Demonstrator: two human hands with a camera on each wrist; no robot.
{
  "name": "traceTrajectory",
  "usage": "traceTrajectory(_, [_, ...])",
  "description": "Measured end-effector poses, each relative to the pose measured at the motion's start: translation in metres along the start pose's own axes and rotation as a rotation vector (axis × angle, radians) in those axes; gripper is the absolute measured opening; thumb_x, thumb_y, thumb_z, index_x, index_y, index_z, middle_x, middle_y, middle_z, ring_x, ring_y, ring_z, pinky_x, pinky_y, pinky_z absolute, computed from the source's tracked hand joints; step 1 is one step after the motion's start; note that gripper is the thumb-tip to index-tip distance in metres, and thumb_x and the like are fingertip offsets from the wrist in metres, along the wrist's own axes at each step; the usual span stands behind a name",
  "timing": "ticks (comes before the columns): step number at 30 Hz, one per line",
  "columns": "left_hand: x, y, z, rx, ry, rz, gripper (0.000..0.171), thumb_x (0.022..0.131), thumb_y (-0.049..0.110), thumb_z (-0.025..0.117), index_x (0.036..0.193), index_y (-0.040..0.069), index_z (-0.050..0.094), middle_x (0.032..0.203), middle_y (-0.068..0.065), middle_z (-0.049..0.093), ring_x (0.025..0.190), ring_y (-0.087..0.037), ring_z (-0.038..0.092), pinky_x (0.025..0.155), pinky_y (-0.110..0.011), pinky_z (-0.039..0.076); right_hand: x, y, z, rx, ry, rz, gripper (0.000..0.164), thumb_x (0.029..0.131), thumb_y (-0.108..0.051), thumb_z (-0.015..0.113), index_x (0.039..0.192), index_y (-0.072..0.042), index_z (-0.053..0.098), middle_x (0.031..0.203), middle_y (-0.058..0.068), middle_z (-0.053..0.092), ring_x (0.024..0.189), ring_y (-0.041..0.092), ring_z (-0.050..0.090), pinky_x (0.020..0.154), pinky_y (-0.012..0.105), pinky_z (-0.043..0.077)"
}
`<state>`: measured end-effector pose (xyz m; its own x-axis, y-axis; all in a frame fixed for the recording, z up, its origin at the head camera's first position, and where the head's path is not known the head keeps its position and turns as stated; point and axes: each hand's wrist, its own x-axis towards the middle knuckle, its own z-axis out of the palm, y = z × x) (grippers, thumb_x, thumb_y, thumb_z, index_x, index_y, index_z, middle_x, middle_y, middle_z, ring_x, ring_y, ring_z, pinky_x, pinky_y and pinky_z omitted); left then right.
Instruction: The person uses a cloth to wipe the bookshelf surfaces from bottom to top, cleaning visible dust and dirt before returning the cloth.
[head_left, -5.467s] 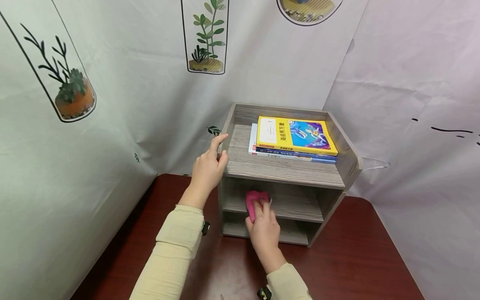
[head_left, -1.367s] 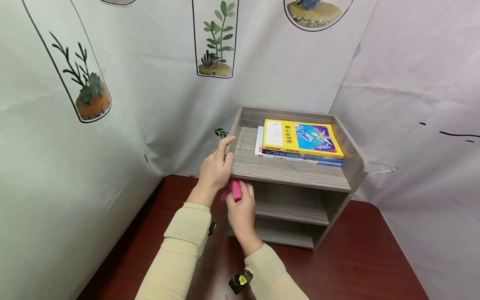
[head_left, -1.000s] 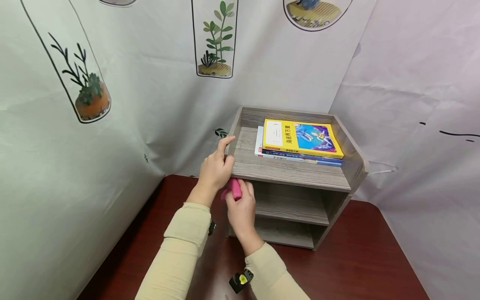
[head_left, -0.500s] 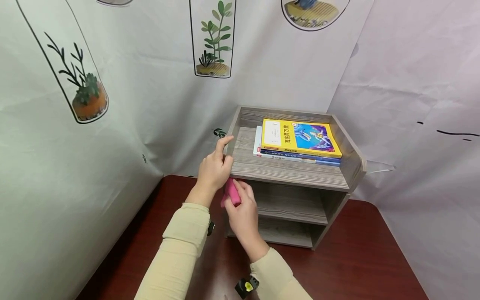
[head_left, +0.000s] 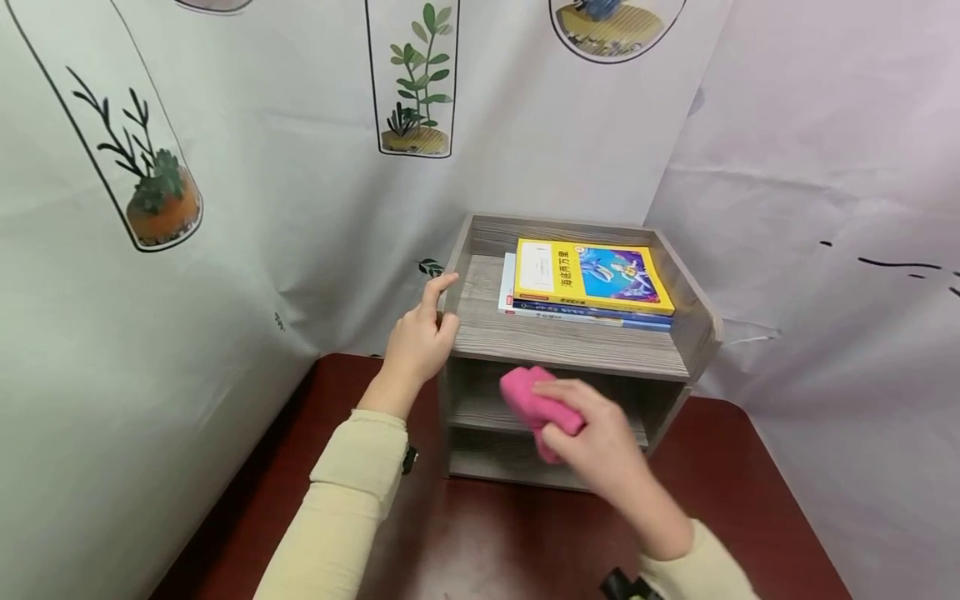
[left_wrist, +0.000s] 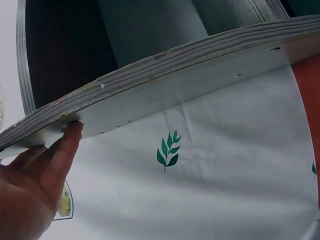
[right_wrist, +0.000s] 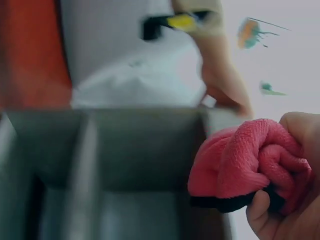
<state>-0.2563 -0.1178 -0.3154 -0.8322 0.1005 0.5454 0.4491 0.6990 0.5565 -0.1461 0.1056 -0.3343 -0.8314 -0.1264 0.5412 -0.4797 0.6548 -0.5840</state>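
Observation:
My right hand point(head_left: 600, 425) grips a bunched pink cloth point(head_left: 525, 400) in front of the shelf's middle opening. In the right wrist view the cloth point(right_wrist: 245, 165) is fluffy and folded over, with a dark strip beneath it, and the thumb and fingers are curled around it. My left hand point(head_left: 416, 342) holds the left side panel of a small grey wood-grain shelf point(head_left: 570, 354), near the top front corner. From the left wrist, fingers point(left_wrist: 62, 155) are seen against the panel's outer face. The palm hides part of that panel in the head view.
Several books point(head_left: 592, 279), a yellow one on top, lie stacked on the shelf's top deck. The shelf stands on a dark red table point(head_left: 727, 492). White sheeting printed with plants point(head_left: 416, 79) surrounds the table at the back and sides.
The right hand has pulled the cloth away from the left panel's front edge, moving it rightward and toward me. Earlier it was inside the middle compartment. The left hand keeps its hold.

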Motion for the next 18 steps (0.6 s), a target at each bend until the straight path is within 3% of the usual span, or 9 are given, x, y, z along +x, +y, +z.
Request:
traceTrajectory(5, [-0.001,-0.001,-0.002,0.008,-0.013,-0.022,0.053,0.086,0.019,0.039,0.138,0.029,0.032,0.061,-0.004,0.041,0.043,-0.018,0.032,0.043,-0.032,0.028,0.024,0.003,-0.054,-0.178,0.068,-0.046,0.038,0.071,-0.005,0.065,0.108,-0.015,0.069,0.108,0.001,0.065,0.098,0.022,0.058,0.070,0.035,0.043])
traceTrajectory(10, [-0.002,-0.001,-0.001,0.016,-0.015,-0.027,0.053,0.086,0.020,0.041,0.138,0.030,0.032,0.063,-0.005,0.041,0.043,-0.018,0.033,0.044,-0.032,0.028,0.048,0.007,-0.095,-0.379,0.154,-0.072,0.035,0.074,-0.009,0.065,0.109,-0.010,0.068,0.112,0.006,0.063,0.102,0.030,0.056,0.071,0.043,0.042])
traceTrajectory(14, [-0.001,-0.001,0.000,0.013,-0.015,-0.025,0.054,0.086,0.020,0.042,0.138,0.031,0.032,0.061,-0.004,0.041,0.042,-0.018,0.032,0.043,-0.032,0.028,0.058,0.010,-0.113,-0.611,0.153,-0.064,0.042,0.073,-0.013,0.071,0.113,-0.005,0.065,0.118,0.010,0.058,0.099,0.035,0.053,0.065,0.051,0.045])
traceTrajectory(18, [-0.001,0.000,0.002,0.034,-0.009,-0.023,0.055,0.087,0.023,0.047,0.138,0.032,0.031,0.057,-0.004,0.042,0.041,-0.018,0.034,0.042,-0.032,0.029,0.063,0.021,-0.113,-0.792,0.154,-0.130,0.044,0.068,-0.011,0.076,0.110,-0.003,0.066,0.115,0.014,0.058,0.083,0.039,0.050,0.057,0.052,0.046])
